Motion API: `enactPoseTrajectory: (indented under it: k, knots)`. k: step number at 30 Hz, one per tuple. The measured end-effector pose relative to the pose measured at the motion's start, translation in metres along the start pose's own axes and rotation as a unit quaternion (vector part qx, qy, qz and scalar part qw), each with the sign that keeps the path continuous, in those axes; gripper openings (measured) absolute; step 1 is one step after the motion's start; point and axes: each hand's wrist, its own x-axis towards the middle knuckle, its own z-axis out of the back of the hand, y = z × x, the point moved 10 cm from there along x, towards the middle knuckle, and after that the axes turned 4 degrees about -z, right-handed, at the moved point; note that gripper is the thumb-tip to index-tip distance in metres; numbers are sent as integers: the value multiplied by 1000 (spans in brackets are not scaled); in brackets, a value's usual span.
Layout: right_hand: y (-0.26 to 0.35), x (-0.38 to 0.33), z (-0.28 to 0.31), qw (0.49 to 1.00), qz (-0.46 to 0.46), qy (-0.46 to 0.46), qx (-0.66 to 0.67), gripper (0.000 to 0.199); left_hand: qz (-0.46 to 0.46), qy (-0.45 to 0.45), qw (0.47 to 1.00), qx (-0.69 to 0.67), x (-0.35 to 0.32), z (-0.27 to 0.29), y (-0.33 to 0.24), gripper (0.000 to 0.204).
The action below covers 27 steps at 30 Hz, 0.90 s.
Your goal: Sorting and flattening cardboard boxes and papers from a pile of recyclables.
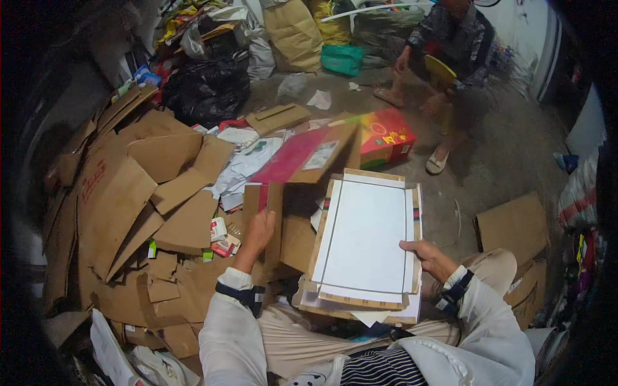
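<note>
My left hand (259, 231) is closed on the edge of an open brown cardboard box (299, 241), which has a wide pink strip and a pale label on its raised flap. On the right, my right hand (430, 258) grips the side of a flattened white carton (367, 231) with dark lines along its folds, the thumb lying on top. Under that carton are more flat sheets, their brown and white edges showing above my lap. The fingers of my right hand beneath the stack are hidden.
Flattened cardboard (129, 193) is heaped at the left, with white papers (248, 167) beside it. A red and green box (386, 138) stands ahead. Another person (450, 58) sits at the far right. Filled sacks (293, 38) and a black bag (209, 87) line the back.
</note>
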Motion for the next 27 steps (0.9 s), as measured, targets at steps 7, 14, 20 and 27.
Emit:
enactPoseTrajectory:
  k: [7, 14, 20, 27]
  knots:
    - [13, 28, 7, 996, -17, -59, 70, 35, -60, 33, 998, -4, -24, -2, -38, 29]
    - [11, 65, -7, 992, 21, -21, 127, 30, -90, 119, 988, 39, -31, -21, -84, 25]
    - [-11, 109, 27, 996, 43, -59, 57, 28, -75, 131, 988, 27, -33, -32, -96, 23]
    - [-42, 135, 38, 996, 53, -59, 39, 34, -9, 160, 987, -28, -65, -88, -86, 23]
